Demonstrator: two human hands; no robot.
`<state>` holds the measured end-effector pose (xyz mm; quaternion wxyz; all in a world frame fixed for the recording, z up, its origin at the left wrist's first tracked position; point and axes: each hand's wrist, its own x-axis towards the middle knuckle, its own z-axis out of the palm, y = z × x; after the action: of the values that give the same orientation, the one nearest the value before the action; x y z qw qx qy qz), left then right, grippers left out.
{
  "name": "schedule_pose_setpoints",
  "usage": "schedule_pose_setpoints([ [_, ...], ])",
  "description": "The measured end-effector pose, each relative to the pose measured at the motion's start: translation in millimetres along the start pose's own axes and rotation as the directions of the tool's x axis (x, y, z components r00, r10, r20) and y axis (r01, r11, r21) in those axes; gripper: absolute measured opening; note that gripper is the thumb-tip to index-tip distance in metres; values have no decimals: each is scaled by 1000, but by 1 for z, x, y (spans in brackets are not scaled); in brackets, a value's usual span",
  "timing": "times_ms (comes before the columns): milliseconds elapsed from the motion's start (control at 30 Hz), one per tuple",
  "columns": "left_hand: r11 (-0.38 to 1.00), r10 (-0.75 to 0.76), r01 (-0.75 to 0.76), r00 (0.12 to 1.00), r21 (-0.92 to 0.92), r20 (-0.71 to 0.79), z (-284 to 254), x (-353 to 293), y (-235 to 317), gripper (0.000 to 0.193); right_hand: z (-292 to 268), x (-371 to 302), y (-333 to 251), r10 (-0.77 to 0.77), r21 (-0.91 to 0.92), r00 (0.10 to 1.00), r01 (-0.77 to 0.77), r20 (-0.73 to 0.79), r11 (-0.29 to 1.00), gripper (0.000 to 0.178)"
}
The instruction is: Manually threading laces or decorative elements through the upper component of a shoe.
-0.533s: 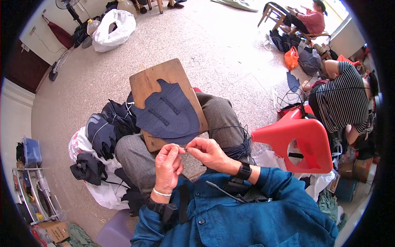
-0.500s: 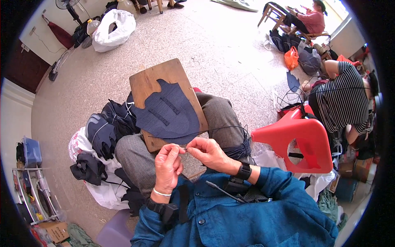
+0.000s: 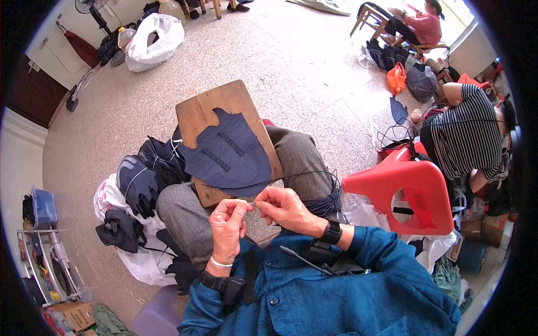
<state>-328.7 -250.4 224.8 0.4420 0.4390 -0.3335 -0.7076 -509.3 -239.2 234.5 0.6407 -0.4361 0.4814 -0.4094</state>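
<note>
Close together above my lap, my left hand (image 3: 228,221) and my right hand (image 3: 284,210) each pinch thumb against forefinger. Whatever lies between the fingertips is too thin and small to make out. Just beyond them a wooden board (image 3: 196,109) rests across my thighs. On it lies a dark navy piece of textured fabric (image 3: 235,154) with a curved, notched outline and two narrow black strips. A bundle of dark cord (image 3: 328,201) sits on my right thigh, and one strand loops toward the fabric.
Dark cut pieces (image 3: 137,182) and a white bag (image 3: 143,260) are heaped by my left leg. At my right stands a red plastic stool (image 3: 409,193). Beyond it a person in a striped top (image 3: 465,134) bends over; another person in pink (image 3: 427,29) sits farther off.
My left fingers have shifted slightly down and right, the thumb now straighter against the forefinger. My right hand stays almost in place. The board and fabric have not moved.
</note>
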Motion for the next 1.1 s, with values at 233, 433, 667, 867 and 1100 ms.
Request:
schedule_pose_setpoints([
  [233,1000,-11,10,1000,-29,-6,-1,1,-2,13,-3,-1,-1,-19,25,999,19,27,1000,15],
  [433,999,-22,22,1000,-35,4,0,1,-2,14,-12,-1,7,-19,-38,999,20,41,999,17],
  [667,999,-21,22,1000,-49,13,1,1,-4,13,-13,-2,8,-7,-50,999,9,47,999,13],
  [867,999,-35,35,999,-13,-4,1,1,-5,13,-12,-2,10,-41,-107,999,43,22,993,14],
  [1100,1000,-28,28,999,14,20,2,0,-4,13,-10,-3,7,-19,-56,999,21,39,998,11],
])
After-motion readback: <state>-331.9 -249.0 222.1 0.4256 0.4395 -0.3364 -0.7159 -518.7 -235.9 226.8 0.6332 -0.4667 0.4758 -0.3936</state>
